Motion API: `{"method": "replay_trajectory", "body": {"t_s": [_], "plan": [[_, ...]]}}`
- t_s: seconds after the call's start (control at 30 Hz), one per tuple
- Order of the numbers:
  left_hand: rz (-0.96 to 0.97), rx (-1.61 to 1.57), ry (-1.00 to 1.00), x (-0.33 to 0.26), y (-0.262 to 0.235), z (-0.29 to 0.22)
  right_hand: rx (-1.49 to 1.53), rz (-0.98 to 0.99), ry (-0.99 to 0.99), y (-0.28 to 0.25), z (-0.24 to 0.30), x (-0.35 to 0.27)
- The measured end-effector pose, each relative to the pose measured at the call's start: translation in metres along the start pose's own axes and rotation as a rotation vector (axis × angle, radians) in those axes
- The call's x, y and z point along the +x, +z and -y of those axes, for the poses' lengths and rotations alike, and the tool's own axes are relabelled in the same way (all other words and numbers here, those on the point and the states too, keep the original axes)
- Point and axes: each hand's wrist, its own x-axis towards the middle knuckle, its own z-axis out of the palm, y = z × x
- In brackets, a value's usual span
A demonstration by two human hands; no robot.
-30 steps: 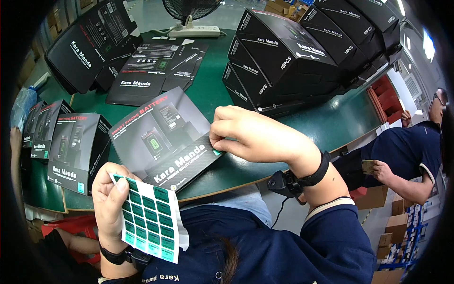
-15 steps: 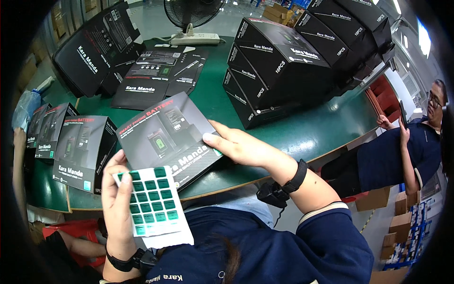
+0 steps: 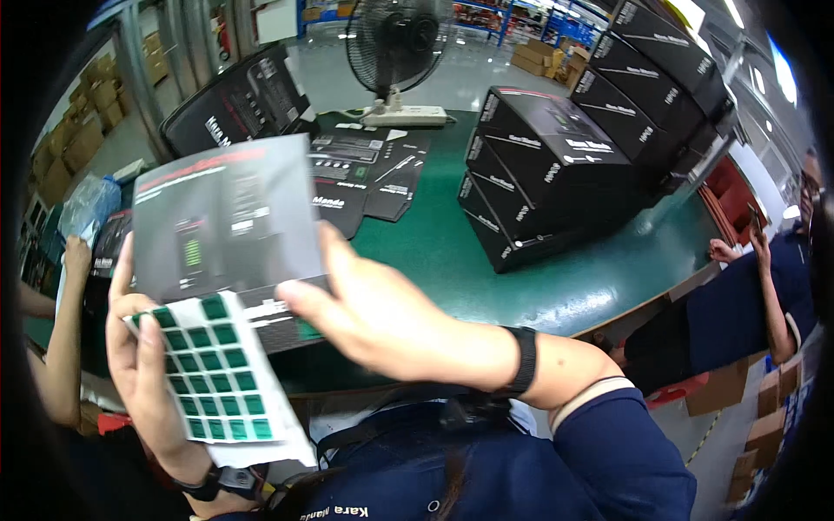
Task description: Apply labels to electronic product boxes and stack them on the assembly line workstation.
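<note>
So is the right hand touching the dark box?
Touching. The head view shows the right hand gripping the dark box at its lower edge, fingers against its face.

Green table: stacked black boxes, fan.

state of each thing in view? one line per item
left hand: gripping the sticker sheet
sticker sheet: held up, green squares in a grid
right hand: holding the dark box
dark box: lifted off the green table, tilted
stacked black cartons: closed
fan: upright
</note>
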Motion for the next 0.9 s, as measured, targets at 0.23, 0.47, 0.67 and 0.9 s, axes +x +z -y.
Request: {"method": "replay_trajectory", "body": {"t_s": [0.23, 0.47, 0.67, 0.9], "plan": [[-0.391, 0.226, -0.041, 0.028, -0.066, 0.004, -0.061, 0.457, -0.138, 0.017, 0.014, 0.008], [-0.137, -0.171, 0.054, 0.004, 0.006, -0.015, -0.813, -1.014, -0.447, -0.148, -0.022, -0.057], [0.386, -0.76, -0.185, 0.023, 0.14, 0.005, -0.373, -1.534, 0.213, -0.201, -0.096, -0.072], [0.593, -1.09, -0.598, 0.091, 0.233, 0.035, -0.371, -1.224, -0.063, -0.137, -0.082, -0.077]]}}
